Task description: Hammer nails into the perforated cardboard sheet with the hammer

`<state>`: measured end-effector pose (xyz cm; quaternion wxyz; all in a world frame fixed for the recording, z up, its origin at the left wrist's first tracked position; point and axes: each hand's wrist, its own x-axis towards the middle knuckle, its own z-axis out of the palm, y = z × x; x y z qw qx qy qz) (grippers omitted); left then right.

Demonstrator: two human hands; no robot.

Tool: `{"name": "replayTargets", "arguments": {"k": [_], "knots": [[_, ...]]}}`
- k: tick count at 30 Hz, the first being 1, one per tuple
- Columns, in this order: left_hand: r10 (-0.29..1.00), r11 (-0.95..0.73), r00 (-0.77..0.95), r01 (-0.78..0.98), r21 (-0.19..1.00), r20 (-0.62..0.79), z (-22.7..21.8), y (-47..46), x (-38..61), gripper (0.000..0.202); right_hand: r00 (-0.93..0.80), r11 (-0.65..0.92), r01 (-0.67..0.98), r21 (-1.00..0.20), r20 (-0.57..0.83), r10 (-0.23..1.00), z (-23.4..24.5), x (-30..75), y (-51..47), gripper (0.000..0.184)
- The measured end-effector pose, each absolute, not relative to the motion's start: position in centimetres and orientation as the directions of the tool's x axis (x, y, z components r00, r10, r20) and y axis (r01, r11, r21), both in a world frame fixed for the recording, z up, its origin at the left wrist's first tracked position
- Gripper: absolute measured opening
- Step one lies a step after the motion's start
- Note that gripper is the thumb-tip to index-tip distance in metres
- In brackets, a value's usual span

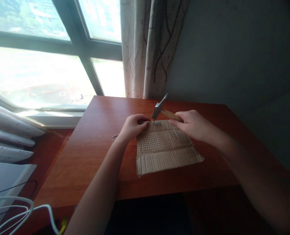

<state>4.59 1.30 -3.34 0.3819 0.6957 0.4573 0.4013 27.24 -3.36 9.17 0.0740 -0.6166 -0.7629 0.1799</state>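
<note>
My right hand (191, 122) is closed around the wooden handle of a hammer (159, 107). The hammer's metal head is just above a thin nail (153, 123), and I cannot tell if they touch. That nail stands at the far edge of a brown cardboard sheet (165, 160), beside a short cluster of upright nails (158, 123). Rows of small holes cover much of the cardboard. My left hand (134, 126) rests at its far left corner, thumb and fingers curled together close to the nail. What lies between those fingertips is hidden.
The cardboard lies on a reddish-brown wooden table (91, 156). Two thin metal pieces, perhaps nails (114, 135), lie left of my left forearm. A window (37, 75) and curtain (137, 49) stand behind. White cables (29, 209) loop at the lower left.
</note>
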Motion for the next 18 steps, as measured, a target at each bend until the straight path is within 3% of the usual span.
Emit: {"name": "replayTargets", "arguments": {"k": [7, 13, 18], "knots": [[0.958, -0.182, 0.264, 0.255, 0.950, 0.112, -3.3, 1.2, 4.6, 0.018, -0.243, 0.188, 0.895, -0.405, -0.090, 0.966, 9.5, 27.7, -3.5, 0.039], [0.968, -0.151, 0.234, 0.248, 0.957, 0.092, -3.4, 1.1, 4.7, 0.018, -0.206, 0.189, 0.876, -0.444, 0.009, 0.978, 9.5, 27.8, -3.4, 0.042], [0.963, -0.169, 0.250, 0.263, 0.950, 0.103, -3.4, 1.2, 4.7, 0.020, -0.239, 0.175, 0.885, -0.431, -0.099, 0.966, 8.7, 27.1, -3.0, 0.037]]}}
